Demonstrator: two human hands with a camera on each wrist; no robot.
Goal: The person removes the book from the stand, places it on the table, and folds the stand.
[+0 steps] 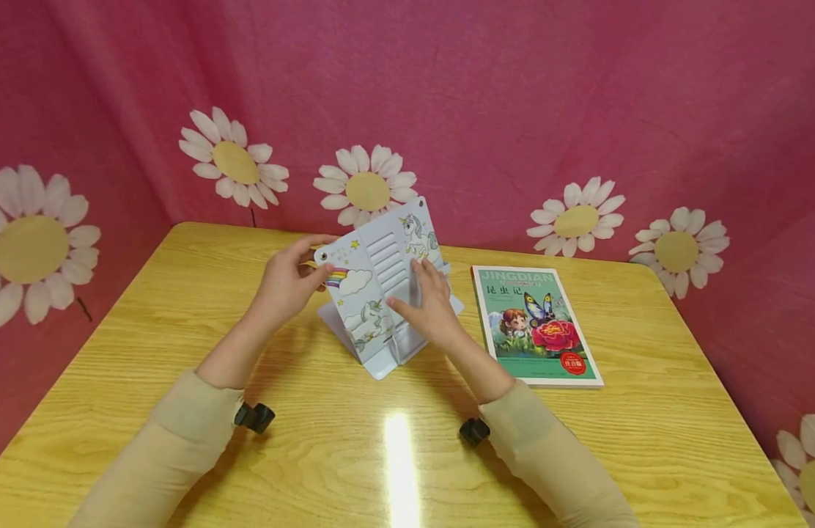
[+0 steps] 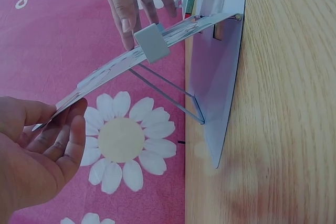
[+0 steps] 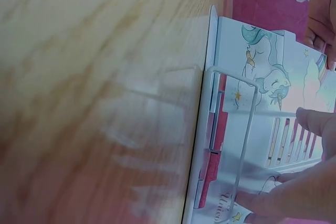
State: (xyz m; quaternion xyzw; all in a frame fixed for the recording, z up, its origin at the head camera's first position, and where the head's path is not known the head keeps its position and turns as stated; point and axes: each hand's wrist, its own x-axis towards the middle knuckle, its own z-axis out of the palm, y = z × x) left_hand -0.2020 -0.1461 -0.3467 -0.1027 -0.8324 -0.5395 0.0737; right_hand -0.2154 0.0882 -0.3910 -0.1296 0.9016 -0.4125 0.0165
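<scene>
The left arm and right arm slant inward over the surface, toward its far edge. Nearer the far left corner, the left hand pinches, thumb opposed to curled fingers; the right hand spreads its thumb from fingers that seem extended, though partly hidden.

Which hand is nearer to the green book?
Right. The right hand touches the stand, left of the book; the left hand grips the stand's left edge, farther away.
</scene>
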